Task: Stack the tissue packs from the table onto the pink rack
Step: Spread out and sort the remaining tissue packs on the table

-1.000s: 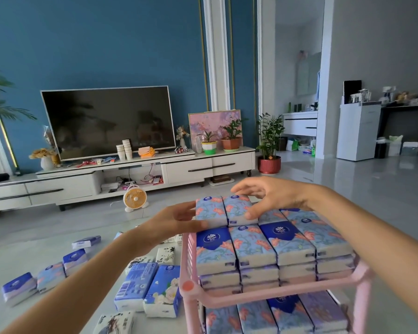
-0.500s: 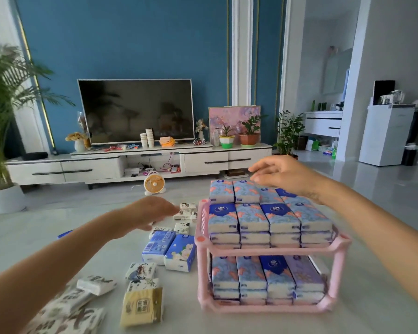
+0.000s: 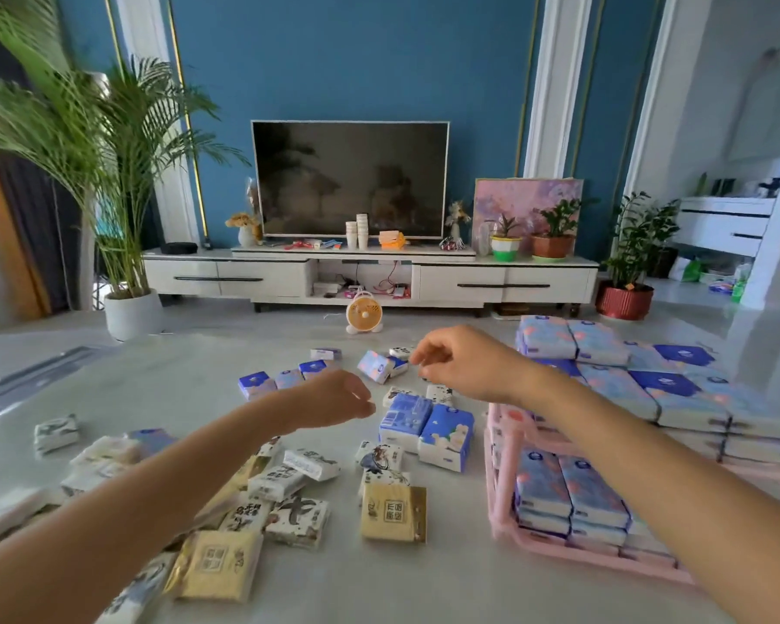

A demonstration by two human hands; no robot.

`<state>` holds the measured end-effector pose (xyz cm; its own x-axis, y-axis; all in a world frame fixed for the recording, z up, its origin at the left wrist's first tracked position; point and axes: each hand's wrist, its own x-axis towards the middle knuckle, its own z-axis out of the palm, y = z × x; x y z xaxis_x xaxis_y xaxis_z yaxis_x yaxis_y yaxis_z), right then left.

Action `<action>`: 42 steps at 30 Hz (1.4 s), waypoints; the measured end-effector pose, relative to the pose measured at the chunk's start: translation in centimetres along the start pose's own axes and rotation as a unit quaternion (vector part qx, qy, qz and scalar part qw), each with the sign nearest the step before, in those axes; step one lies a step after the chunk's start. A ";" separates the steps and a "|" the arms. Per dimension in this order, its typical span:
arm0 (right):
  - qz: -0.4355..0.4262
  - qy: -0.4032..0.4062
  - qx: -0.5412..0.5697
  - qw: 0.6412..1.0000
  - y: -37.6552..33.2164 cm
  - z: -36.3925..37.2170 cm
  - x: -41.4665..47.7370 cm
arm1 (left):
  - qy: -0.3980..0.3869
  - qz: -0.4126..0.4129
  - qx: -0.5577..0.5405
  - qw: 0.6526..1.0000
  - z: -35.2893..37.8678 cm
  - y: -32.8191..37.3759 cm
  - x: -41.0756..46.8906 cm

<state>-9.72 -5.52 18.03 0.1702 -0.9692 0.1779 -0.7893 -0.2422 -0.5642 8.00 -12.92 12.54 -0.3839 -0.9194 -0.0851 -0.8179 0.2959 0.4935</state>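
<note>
On the grey table point(image 3: 167, 376), left of the pink rack point(image 3: 498, 436): loose tissue packs point(image 3: 425, 429) in blue, white-printed and yellow wrappers, scattered. The rack has two tiers, both filled with blue-and-pink floral packs point(image 3: 600, 346). Hands: left hand point(image 3: 336, 400) and right hand point(image 3: 462, 362) apart, above the loose packs, fingers loosely curled, holding nothing. Right fingertips are just beside a tilted blue pack point(image 3: 374, 366).

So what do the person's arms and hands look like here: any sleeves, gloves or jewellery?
The left hand and right hand are bare, with no gloves, and I can make out no rings on the fingers. The left forearm and right forearm are uncovered as far as the frame reaches: no sleeves, watch, bands or markings show.
</note>
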 end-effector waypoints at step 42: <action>0.186 0.084 -0.105 0.973 17.7 17.2 28.0 | 0.258 -0.034 -0.075 0.963 10.1 -11.4 25.7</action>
<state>-8.74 -37.74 -0.82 -0.2360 -0.9628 0.1318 -0.8836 0.1561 -0.4414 3.10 -37.28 -3.98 -0.0366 -0.9529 0.3011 -0.7471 0.2262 0.6250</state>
